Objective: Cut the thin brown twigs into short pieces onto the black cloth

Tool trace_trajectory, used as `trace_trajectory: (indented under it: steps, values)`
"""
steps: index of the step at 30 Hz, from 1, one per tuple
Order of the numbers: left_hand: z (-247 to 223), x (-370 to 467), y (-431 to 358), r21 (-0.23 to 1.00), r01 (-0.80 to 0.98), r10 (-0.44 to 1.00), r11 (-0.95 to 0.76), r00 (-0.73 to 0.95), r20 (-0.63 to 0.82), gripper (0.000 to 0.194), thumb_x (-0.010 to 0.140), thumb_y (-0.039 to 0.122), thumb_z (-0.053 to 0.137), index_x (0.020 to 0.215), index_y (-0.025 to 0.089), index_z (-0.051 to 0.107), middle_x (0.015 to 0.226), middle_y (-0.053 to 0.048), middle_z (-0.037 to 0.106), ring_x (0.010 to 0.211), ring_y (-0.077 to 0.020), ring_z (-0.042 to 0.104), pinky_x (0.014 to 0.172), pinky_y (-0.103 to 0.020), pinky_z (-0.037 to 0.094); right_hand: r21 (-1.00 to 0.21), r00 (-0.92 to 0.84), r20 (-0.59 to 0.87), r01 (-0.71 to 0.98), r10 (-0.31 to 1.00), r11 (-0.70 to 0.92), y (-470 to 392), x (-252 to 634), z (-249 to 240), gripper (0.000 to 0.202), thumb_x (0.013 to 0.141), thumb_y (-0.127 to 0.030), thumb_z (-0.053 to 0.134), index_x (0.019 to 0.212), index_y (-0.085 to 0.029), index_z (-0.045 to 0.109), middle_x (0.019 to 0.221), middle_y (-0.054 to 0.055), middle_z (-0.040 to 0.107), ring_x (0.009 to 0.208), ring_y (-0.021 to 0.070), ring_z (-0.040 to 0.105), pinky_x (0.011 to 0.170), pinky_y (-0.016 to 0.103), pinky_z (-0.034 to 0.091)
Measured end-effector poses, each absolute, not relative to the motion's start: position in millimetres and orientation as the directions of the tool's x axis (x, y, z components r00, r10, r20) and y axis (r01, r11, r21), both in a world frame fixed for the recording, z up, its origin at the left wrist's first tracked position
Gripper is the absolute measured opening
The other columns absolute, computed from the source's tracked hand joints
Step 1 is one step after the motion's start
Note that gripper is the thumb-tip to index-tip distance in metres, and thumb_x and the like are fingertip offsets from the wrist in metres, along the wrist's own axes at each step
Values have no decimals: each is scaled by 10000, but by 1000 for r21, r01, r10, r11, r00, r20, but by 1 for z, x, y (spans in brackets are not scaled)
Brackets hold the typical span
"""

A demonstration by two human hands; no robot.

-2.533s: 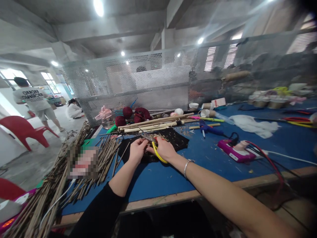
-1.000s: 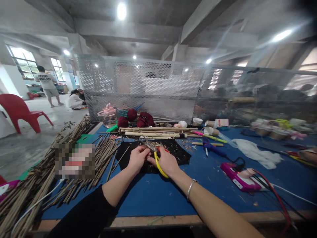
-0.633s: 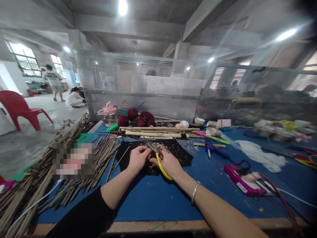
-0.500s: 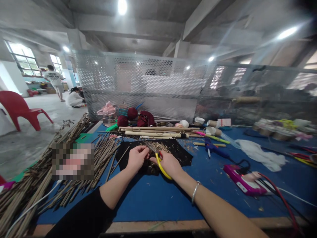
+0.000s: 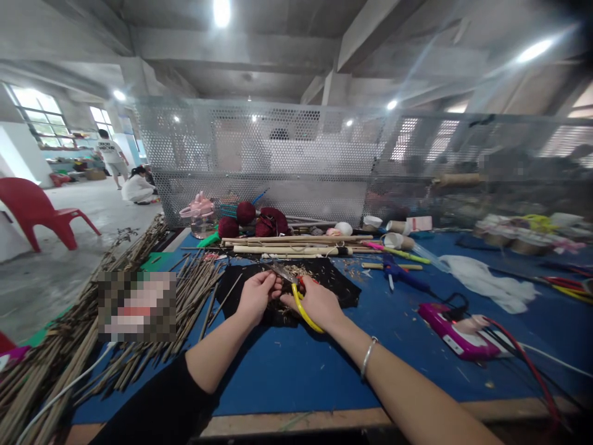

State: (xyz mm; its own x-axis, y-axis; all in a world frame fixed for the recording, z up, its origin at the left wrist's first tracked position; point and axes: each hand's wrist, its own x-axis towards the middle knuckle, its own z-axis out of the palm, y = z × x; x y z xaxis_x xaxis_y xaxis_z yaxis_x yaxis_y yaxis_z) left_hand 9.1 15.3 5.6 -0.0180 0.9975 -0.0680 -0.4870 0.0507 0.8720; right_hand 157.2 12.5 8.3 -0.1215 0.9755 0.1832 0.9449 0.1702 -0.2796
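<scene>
Yellow-handled scissors (image 5: 306, 312) are in my right hand (image 5: 317, 303), their metal blades pointing up and left towards my other hand. My left hand (image 5: 257, 296) is closed in a pinch near the blade tips; what it pinches is too small to make out. Both hands are over a black cloth (image 5: 340, 281) scattered with small tan plant pieces (image 5: 303, 271). The cloth lies on a blue table (image 5: 278, 383).
Bundled dry stalks (image 5: 60, 346) fill the left side. Behind the cloth lie sticks (image 5: 296, 242) and dark red yarn (image 5: 272, 222). To the right are a blue glue gun (image 5: 403, 278), a purple power strip (image 5: 456, 334) and white plastic (image 5: 486, 287). Two people are far left.
The view has shifted slightly. My hands stay over the cloth, with the left fingers a little differently placed near the blades. The standing person in the background has changed posture.
</scene>
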Motion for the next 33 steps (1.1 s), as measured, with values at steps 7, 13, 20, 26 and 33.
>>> trace_trajectory:
  steps: [7, 13, 20, 26, 33]
  values:
    - [0, 7, 18, 909, -415, 999, 40, 9, -40, 261, 573, 324, 729, 666, 103, 624, 643, -30, 605, 499, -47, 526, 467, -143, 451, -301, -134, 189, 935, 973, 187, 11, 156, 9, 455, 701, -654, 463, 833, -221, 508, 807, 43, 648, 755, 214, 609, 585, 255, 346]
    - [-1, 10, 14, 924, -377, 998, 69, 33, -61, 325, 573, 407, 710, 690, 120, 610, 667, -20, 611, 535, -57, 547, 484, -150, 458, -372, -127, 209, 907, 970, 199, 14, 157, 6, 447, 722, -651, 432, 793, -217, 509, 760, 33, 627, 689, 182, 584, 554, 236, 317]
    - [2, 11, 11, 931, -361, 999, 46, 10, -46, 317, 599, 417, 675, 691, 128, 584, 647, -10, 598, 518, -61, 538, 465, -159, 453, -396, -132, 221, 893, 966, 213, 16, 157, 2, 414, 714, -627, 466, 784, -222, 511, 732, 18, 611, 652, 161, 563, 525, 226, 296]
    - [1, 12, 12, 942, -335, 1000, -11, -2, 11, 315, 605, 413, 667, 683, 127, 561, 612, 9, 568, 491, -55, 509, 452, -161, 432, -381, -139, 205, 901, 969, 210, 13, 156, 5, 412, 710, -619, 482, 806, -219, 513, 741, 23, 615, 682, 176, 581, 543, 234, 307]
    - [3, 15, 9, 931, -364, 999, -34, -23, 27, 274, 622, 338, 656, 767, 116, 587, 617, 4, 574, 522, -63, 507, 478, -159, 401, -309, -169, 295, 914, 940, 261, 11, 155, 3, 517, 656, -638, 532, 911, -193, 468, 846, 61, 616, 775, 218, 598, 614, 262, 357]
